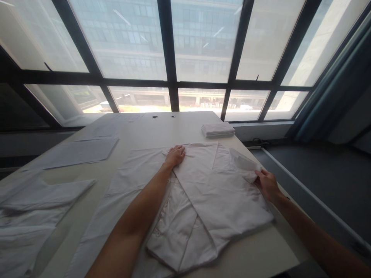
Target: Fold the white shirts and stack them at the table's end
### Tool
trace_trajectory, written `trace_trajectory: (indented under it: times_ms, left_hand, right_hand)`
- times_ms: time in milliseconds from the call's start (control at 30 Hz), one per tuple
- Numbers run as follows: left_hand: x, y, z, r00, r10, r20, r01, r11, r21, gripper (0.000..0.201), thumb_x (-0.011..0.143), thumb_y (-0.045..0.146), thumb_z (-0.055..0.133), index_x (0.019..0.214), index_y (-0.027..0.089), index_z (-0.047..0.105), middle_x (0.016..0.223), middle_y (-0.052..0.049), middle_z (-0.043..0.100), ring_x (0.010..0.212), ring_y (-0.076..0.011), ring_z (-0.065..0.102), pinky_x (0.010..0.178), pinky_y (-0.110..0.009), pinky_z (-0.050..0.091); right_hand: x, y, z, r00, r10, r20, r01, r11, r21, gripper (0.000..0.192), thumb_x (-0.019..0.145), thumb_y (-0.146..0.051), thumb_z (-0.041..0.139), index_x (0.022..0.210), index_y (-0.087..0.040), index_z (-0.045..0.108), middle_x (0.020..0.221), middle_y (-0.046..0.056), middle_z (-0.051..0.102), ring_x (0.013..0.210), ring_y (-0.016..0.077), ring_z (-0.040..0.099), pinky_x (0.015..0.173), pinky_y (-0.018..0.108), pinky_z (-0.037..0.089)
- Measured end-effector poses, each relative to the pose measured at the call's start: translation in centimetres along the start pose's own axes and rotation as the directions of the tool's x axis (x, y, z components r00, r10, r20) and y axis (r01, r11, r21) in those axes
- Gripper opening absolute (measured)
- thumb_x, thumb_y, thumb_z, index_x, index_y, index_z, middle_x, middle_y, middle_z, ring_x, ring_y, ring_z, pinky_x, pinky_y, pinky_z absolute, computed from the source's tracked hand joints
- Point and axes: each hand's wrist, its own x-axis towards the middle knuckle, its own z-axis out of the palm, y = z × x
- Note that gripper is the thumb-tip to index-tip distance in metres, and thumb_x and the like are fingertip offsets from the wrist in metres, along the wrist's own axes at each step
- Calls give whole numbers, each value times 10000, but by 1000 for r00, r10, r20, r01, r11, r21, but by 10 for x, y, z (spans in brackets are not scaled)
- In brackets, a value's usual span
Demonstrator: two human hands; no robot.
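- Far left: rumpled white cloth (34, 204), soft and creased, draped over the pale, smooth tabletop (162, 127).
- Behind it: flat white sheet (78, 152), thin, roughly rectangular.
- Centre: white shirt (203, 193) spread flat on the tabletop, woven cotton look, panels folded in angular overlaps, button placket near the lower edge.
- Left hand (175, 155): open, palm down, fingers spread, pressing flat on the shirt's upper fold.
- Right hand (267, 184): fingers pinched shut on the sleeve (246, 164) at the shirt's right edge, the cloth lifted in a small crease.
- Hands well apart.
- Far right rear: neat stack of folded white cloths (218, 129), square, crisp-edged, near the tabletop's corner.
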Motion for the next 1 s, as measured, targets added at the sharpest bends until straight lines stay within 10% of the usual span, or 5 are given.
trace_trajectory:
  times_ms: [133,300,467,667,1000]
  left_hand:
    - [0,0,0,1000,0,-14,0,1000,4,442,1043,366,387,1438,230,534,1581,-82,443,1483,-268,350,1222,-469,249]
    - [1,1,0,1000,2,-20,-2,1000,3,449,1038,361,393,1435,212,539,1577,-88,448,1476,-263,358,1224,-454,246]
    - [1,1,0,1000,2,-18,-2,1000,3,453,1035,361,400,1438,210,539,1582,-78,442,1478,-258,356,1227,-441,243]
    - [0,0,0,1000,2,-20,-2,1000,3,453,1037,354,398,1440,202,538,1583,-84,440,1473,-252,366,1223,-438,254]
    - [1,-4,5,999,18,-29,-17,1000,11,439,1040,351,399,1432,220,546,1567,-90,460,1468,-254,374,1213,-441,267]
  right_hand:
    - [-19,-3,1,949,-197,245,265,921,-285,337,843,-418,676,1055,-169,755,1046,89,781,1088,299,705,959,434,570]
    - [-40,-12,9,659,-139,739,643,613,-458,426,935,-500,599,1244,-236,730,1409,89,624,1378,293,512,1198,500,335]
    - [-9,-11,36,734,-256,629,673,400,-622,535,1039,-434,334,1416,-165,603,1478,135,556,1426,253,454,1201,454,339]
    - [16,15,86,763,-20,646,646,-8,-763,637,1047,-469,314,1591,-137,324,1675,150,200,1553,273,149,1236,514,168]
    - [74,11,128,902,76,425,424,18,-905,735,1040,-543,245,1618,-89,215,1690,167,121,1560,272,100,1235,514,119]
